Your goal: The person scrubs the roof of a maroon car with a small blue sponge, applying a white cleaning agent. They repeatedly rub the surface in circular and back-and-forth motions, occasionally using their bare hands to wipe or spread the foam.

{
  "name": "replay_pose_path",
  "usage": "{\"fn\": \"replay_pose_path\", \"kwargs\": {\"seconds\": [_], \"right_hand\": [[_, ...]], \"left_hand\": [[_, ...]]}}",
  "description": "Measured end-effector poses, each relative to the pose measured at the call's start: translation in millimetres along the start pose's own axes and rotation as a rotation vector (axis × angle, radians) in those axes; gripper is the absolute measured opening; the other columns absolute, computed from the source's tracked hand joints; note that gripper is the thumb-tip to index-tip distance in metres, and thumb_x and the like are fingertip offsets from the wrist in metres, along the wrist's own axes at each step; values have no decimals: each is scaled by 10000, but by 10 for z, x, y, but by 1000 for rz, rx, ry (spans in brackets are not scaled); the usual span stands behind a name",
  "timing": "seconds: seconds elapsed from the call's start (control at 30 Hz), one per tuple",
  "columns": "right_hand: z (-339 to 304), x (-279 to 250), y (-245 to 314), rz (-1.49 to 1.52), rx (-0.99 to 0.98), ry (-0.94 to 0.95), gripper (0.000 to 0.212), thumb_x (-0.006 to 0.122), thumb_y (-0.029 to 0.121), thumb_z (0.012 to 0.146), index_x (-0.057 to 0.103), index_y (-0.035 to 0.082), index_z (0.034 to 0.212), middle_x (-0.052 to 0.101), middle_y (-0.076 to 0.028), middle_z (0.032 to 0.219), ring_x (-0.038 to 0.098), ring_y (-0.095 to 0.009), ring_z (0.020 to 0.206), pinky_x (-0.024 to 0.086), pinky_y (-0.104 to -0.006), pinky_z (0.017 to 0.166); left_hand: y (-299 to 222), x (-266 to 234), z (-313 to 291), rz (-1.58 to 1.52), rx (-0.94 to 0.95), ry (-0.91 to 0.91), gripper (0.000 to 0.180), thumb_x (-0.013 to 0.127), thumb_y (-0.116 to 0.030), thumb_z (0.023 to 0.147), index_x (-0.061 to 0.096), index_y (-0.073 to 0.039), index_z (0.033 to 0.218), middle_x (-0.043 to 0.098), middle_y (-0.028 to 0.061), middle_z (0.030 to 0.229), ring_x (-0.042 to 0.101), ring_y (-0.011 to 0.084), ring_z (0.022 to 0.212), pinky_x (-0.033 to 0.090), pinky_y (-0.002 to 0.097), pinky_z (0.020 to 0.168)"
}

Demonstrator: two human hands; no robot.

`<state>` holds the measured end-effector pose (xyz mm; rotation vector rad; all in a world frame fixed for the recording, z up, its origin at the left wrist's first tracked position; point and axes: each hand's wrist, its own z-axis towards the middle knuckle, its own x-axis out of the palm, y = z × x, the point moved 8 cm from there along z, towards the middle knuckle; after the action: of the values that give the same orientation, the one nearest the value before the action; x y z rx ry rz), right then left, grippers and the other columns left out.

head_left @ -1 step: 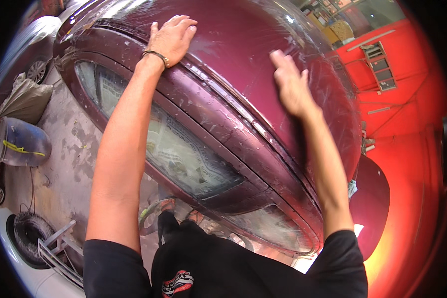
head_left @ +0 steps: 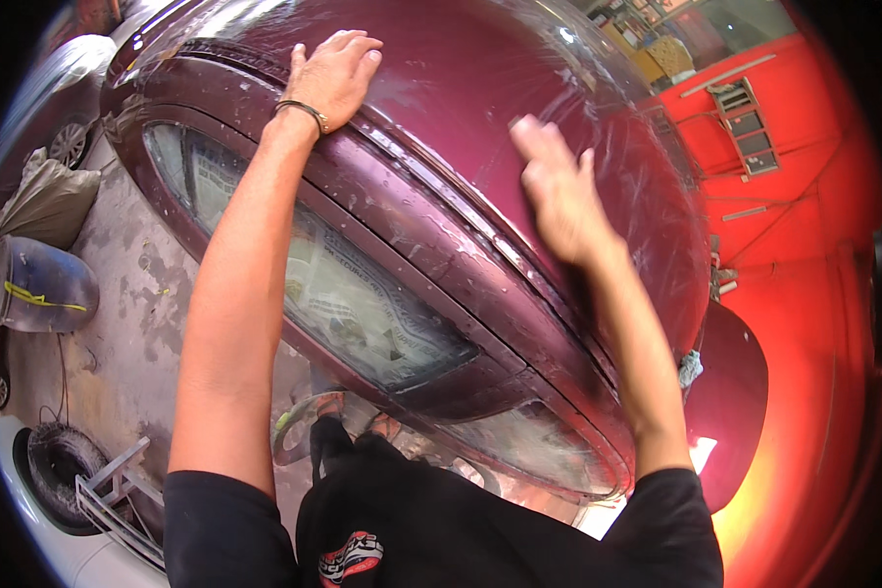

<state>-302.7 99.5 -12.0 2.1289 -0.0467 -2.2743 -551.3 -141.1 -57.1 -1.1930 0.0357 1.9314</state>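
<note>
Over the maroon roof point(head_left: 461, 83), the right hand point(head_left: 561, 201), fingers outstretched, slips left and nearer: rubbing looks under way; the left hand point(head_left: 333, 86) rests unclenched.

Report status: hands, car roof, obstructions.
Left hand open at edge of maroon car roof. Right hand over it, blurred, contact unclear. Surface glossy, streaked. No obstruction seen.

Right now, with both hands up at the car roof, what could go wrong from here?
1. The left hand rests at the roof's edge with a bracelet on its wrist; the band might scratch the roof if it drags.
2. Wet-looking drops dot the side frame below the roof; a hand leaning there could slip.
3. The right hand looks blurred over the roof; any grit beneath, hidden here, might mark the surface.
</note>
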Motion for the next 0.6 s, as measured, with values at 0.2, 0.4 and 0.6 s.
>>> {"fn": "replay_pose_path", "kwargs": {"seconds": [0.2,0.4,0.6], "right_hand": [[-170,-50,-38,23,-64,62,679,186,539,1196,340,240,1785,285,-63,1870,171,-329,1746,4,-734,1362],[124,-56,-1528,47,345,-87,661,269,465,1184,319,203,1789,235,-36,1891,152,-332,1752,51,-791,1327],[-1327,90,383,-43,-96,202,624,302,396,1199,322,212,1795,274,-54,1874,160,-318,1750,-9,-718,1371]], "left_hand": [[206,-123,-11,29,10,-34,467,467,-488,1187,667,-230,1521,609,33,1636,534,283,1556,279,716,1292],[-71,248,95,-27,127,26,510,444,-540,1181,631,-256,1561,579,20,1675,520,291,1572,252,726,1304],[210,-52,12,88,-38,26,517,439,-553,1180,620,-262,1568,565,23,1687,509,284,1583,257,735,1304]]}}
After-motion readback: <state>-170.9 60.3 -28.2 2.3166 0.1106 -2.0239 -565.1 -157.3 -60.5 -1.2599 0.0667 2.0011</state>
